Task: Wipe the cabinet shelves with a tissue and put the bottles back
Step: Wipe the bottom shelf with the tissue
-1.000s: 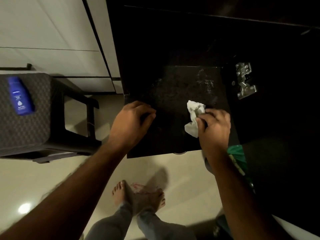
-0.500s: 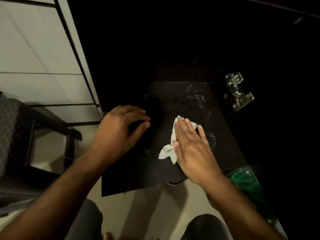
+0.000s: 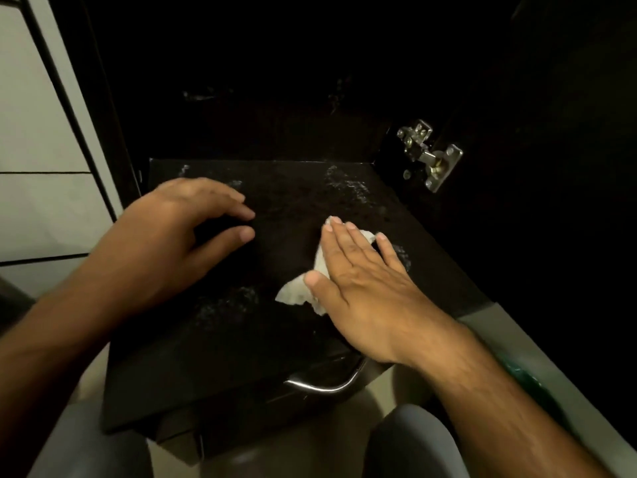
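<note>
A dark cabinet shelf (image 3: 241, 339) with pale dusty smears fills the middle of the view. A crumpled white tissue (image 3: 296, 291) lies on it, and my right hand (image 3: 365, 288) presses flat on the tissue with straight fingers. My left hand (image 3: 172, 236) rests on the shelf's left part, its fingers loosely bent and holding nothing. No bottle shows in this view.
A metal door hinge (image 3: 429, 155) sits on the cabinet's right wall. A curved metal handle (image 3: 327, 384) shows below the shelf's front edge. Pale tiled wall (image 3: 41, 132) stands at the left. Something green (image 3: 524, 377) lies on the floor at the right. My knees are at the bottom.
I have crouched closer to the shelf. My right hand went from pinching the tissue to pressing it flat, and slid it across the shelf. The chair with the blue bottle left the view.
</note>
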